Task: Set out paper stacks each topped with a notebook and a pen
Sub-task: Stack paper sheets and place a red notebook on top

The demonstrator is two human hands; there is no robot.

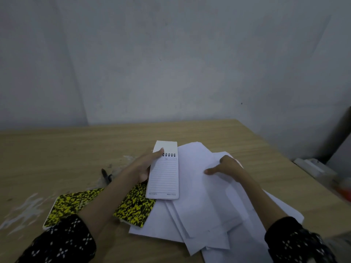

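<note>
A loose pile of white paper sheets [201, 205] lies fanned across the wooden table in front of me. My left hand [146, 166] grips a narrow white spiral notepad [164, 179] by its left edge, thumb near the black coils, holding it at the pile's left side. My right hand [226, 167] rests flat on the top sheets, fingers spread. Two yellow-and-black speckled notebooks lie under my left forearm: one [72, 205] on the table at the left, the other [134, 205] overlapping the pile's left edge. A dark pen [106, 175] lies on the table left of my left hand.
The wooden table [76, 149] meets a grey wall at the back and shows pale scuffed patches on its left part. Past the table's right edge stand a white object [311, 166] and something blurred and orange-red [341, 190].
</note>
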